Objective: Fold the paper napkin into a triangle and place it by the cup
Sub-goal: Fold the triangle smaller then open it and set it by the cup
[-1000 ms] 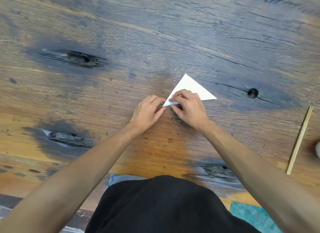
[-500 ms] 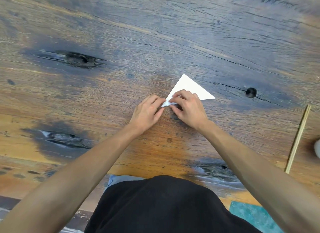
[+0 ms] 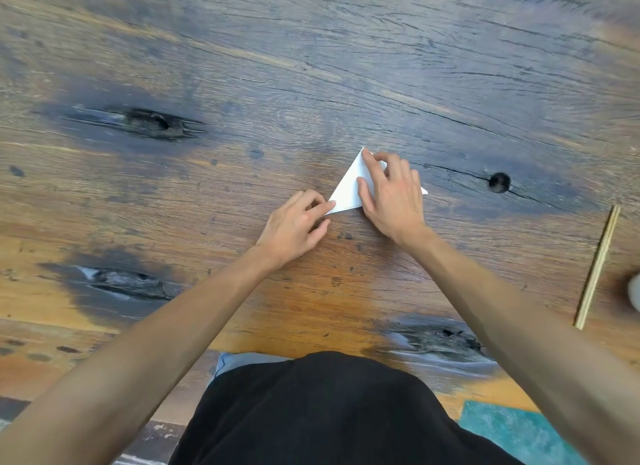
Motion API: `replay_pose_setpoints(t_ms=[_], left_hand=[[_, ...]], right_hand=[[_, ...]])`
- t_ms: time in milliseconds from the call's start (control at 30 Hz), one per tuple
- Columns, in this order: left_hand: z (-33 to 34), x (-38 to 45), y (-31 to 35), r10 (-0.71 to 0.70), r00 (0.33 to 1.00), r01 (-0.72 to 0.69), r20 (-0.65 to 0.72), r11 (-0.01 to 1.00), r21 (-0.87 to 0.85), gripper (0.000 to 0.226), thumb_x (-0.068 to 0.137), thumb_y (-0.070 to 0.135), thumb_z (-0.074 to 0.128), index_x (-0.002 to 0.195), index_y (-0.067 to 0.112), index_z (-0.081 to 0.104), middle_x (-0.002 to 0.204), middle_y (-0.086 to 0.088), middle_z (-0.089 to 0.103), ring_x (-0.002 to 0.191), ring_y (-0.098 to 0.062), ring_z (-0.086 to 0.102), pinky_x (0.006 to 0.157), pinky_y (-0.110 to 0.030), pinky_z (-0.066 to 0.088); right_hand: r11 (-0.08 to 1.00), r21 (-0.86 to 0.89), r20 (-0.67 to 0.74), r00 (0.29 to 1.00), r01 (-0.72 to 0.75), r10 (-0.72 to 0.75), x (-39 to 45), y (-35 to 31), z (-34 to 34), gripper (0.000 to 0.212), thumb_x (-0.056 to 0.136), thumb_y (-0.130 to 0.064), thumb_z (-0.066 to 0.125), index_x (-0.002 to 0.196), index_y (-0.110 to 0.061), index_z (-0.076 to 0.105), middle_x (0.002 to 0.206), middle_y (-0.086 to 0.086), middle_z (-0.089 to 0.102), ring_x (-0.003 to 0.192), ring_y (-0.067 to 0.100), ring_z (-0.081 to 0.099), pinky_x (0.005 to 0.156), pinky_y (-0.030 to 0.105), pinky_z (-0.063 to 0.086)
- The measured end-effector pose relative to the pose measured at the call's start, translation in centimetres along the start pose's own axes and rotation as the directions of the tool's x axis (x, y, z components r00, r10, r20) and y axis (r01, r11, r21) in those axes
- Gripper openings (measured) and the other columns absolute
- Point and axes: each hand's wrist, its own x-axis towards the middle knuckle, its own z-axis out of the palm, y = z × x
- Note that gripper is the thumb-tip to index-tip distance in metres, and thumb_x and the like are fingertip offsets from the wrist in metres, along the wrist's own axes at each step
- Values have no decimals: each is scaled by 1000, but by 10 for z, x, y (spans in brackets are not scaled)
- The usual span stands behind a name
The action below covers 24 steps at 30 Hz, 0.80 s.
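Note:
A white paper napkin point(image 3: 348, 189), folded into a triangle, lies flat on the dark wooden table point(image 3: 311, 66). My left hand point(image 3: 296, 224) pins the napkin's near left corner with its fingertips. My right hand point(image 3: 393, 196) lies spread over the napkin's right half, fingers reaching to the far tip. Only the small right corner of the napkin pokes out past that hand. At the right edge of the frame a white rounded object point(image 3: 634, 291) shows in part; I cannot tell whether it is the cup.
A pair of wooden chopsticks point(image 3: 597, 267) lies lengthwise near the table's right side. Dark knots and holes mark the wood, one point(image 3: 499, 182) just right of the napkin. My black clothing fills the bottom middle, with a teal patch point(image 3: 519, 430) beside it.
My right hand has slid from the napkin's near left corner up and right across the napkin to its far tip. My left hand stays on the near left corner.

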Motion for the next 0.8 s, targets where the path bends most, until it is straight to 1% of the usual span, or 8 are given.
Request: replay_pose_setpoints(t_ms=[200, 333, 400, 467, 567, 633, 700, 800], left_hand=[[4, 0, -5, 24, 1000, -24, -8, 1000, -5, 34, 95, 27, 64, 128, 17, 67, 110, -1, 58, 92, -16, 54, 63, -38, 58], [2, 0, -4, 28, 1000, -28, -8, 1000, 2, 34, 94, 27, 65, 126, 17, 68, 108, -4, 56, 91, -18, 53, 60, -38, 57], [-1, 3, 1, 32, 999, -32, -37, 999, 18, 34, 92, 29, 67, 123, 14, 70, 108, -6, 58, 90, -20, 55, 64, -42, 56], [-5, 10, 11, 32, 995, -30, -98, 999, 31, 35, 93, 33, 65, 122, 14, 70, 112, -7, 59, 92, -22, 56, 73, -44, 53], [-11, 36, 32, 17, 987, -3, -158, 996, 88, 44, 99, 38, 52, 137, 18, 60, 132, -8, 57, 108, -26, 56, 85, -43, 48], [-13, 57, 42, -11, 993, 28, -115, 988, 153, 51, 102, 41, 43, 148, 20, 48, 151, -8, 46, 128, -29, 48, 93, -43, 42], [-11, 75, 46, -35, 998, 45, -49, 973, 225, 55, 104, 45, 35, 154, 21, 39, 163, -6, 31, 143, -27, 36, 100, -44, 36], [-6, 89, 44, -62, 998, 57, 10, 954, 294, 58, 105, 48, 29, 157, 21, 33, 169, -2, 20, 151, -26, 26, 105, -46, 33]], right_hand=[[996, -89, 2, 1000, 15, -15, 8, 2, 1, 47, 106, -37, 45, 148, -15, 53, 129, 12, 59, 104, 33, 58, 83, 43, 39], [992, -124, -6, 1000, 25, -26, 9, 5, -2, 47, 106, -38, 44, 146, -16, 55, 127, 11, 60, 102, 33, 57, 82, 42, 36], [992, -125, -3, 999, 31, -32, 8, 8, -3, 49, 106, -40, 44, 148, -17, 52, 132, 11, 58, 105, 33, 56, 84, 43, 35], [991, -128, -14, 1000, 24, -26, 3, 12, -4, 52, 105, -42, 43, 152, -19, 47, 141, 10, 54, 112, 33, 53, 88, 43, 35], [990, -143, -16, 1000, 3, -5, -5, 19, -4, 55, 106, -45, 42, 156, -22, 42, 155, 10, 46, 126, 32, 49, 97, 45, 33], [990, -139, 7, 1000, -16, 17, -9, 22, -2, 56, 106, -46, 41, 157, -24, 41, 162, 13, 38, 134, 35, 46, 102, 48, 33], [990, -139, 21, 999, -24, 27, -9, 23, 0, 56, 107, -47, 38, 159, -27, 39, 166, 14, 33, 136, 37, 45, 103, 50, 33], [991, -135, 28, 999, -26, 30, -8, 22, 6, 55, 108, -49, 34, 160, -31, 36, 167, 16, 30, 136, 38, 45, 104, 50, 32]])
